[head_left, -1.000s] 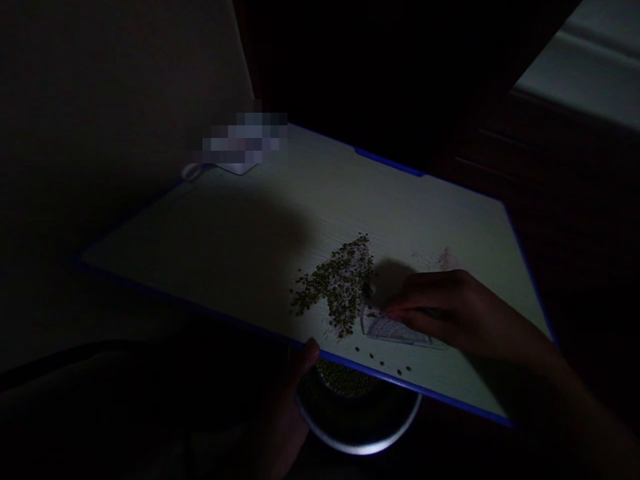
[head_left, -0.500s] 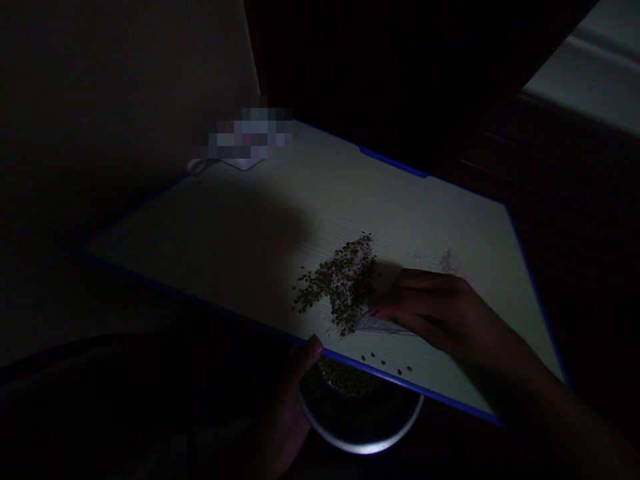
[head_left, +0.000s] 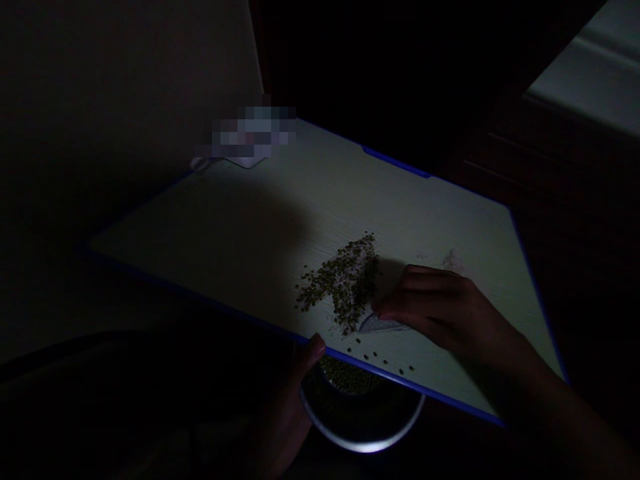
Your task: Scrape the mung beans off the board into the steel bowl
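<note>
A large white board with a blue rim point(head_left: 330, 190), a cutting board by its look, lies slanted before me. On it is a loose heap of small green beans point(head_left: 345, 280) like mung beans, mixed with whitish bits. My right hand point(head_left: 433, 300) pinches a thin flat grey piece point(head_left: 383, 323) against the board, just right of the heap. My left hand point(head_left: 295, 407) grips the board's near edge, thumb on top and fingers hidden below. Beneath that edge is a metal bowl point(head_left: 367, 445) with more green beans in it.
Several stray beans point(head_left: 385, 362) lie near the front edge, above the bowl. A faint powdery patch point(head_left: 454, 259) shows beyond my right hand. A blurred pale object point(head_left: 247, 143) with a loop rests at the board's far left corner, by a wall. The surroundings are very dark.
A couple more beans lie loose near the front edge, left of the earlier stray ones. My right hand and the grey piece have shifted only slightly. The left hand stays on the board.
</note>
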Motion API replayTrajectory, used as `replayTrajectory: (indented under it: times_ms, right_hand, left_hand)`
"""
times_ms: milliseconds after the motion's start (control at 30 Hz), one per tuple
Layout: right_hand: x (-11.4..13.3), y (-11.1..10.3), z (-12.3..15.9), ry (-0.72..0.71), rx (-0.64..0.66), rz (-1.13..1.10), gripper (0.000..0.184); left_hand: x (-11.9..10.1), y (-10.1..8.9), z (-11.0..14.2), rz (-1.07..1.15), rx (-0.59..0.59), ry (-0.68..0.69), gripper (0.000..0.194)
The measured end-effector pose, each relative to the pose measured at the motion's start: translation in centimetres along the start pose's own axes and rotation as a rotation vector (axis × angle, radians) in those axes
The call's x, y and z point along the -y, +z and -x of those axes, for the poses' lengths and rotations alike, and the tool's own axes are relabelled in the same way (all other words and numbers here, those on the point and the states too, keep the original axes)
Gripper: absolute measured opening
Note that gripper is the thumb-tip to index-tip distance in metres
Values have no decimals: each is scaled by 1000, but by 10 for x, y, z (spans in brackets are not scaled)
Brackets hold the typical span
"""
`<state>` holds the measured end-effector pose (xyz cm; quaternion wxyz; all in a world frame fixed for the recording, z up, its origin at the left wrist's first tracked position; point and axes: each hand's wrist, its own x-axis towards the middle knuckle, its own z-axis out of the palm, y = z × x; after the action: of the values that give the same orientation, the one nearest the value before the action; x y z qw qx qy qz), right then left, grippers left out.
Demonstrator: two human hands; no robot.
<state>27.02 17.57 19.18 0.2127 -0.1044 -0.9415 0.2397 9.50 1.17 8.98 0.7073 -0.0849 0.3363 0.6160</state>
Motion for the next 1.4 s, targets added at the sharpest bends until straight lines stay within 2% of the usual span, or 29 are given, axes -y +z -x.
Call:
replayTrajectory:
  times_ms: [100, 367, 467, 633, 800, 933, 1233, 1400]
  right_hand:
    - [0, -1, 0, 11, -9, 19, 20]
    - [-3, 1, -1, -65, 18, 57, 18]
    - [-1, -2, -1, -51, 18, 56, 18]
    - [-1, -1, -3, -45, 5, 82, 20]
    - [-3, -3, 1, -34, 53, 51, 22]
    - [-3, -6, 3, 3, 17, 37, 18]
    - [-4, 3, 1, -58, 19, -16, 18]
    - [-3, 4, 1, -55, 35, -3, 19]
  left_hand:
    - [0, -2, 0, 14, 15, -3, 14]
    - [2, -4, -1, 2, -1, 1, 28]
    - [1, -4, -1, 9, -8, -32, 27]
    - [1, -5, -1, 5, 24, -10, 29]
    - [3, -5, -1, 1, 14, 17, 36]
    - [4, -7, 0, 4, -10, 14, 43]
    - [-1, 0, 3, 8, -32, -20, 57]
    - [1, 0, 2, 13, -34, -22, 53]
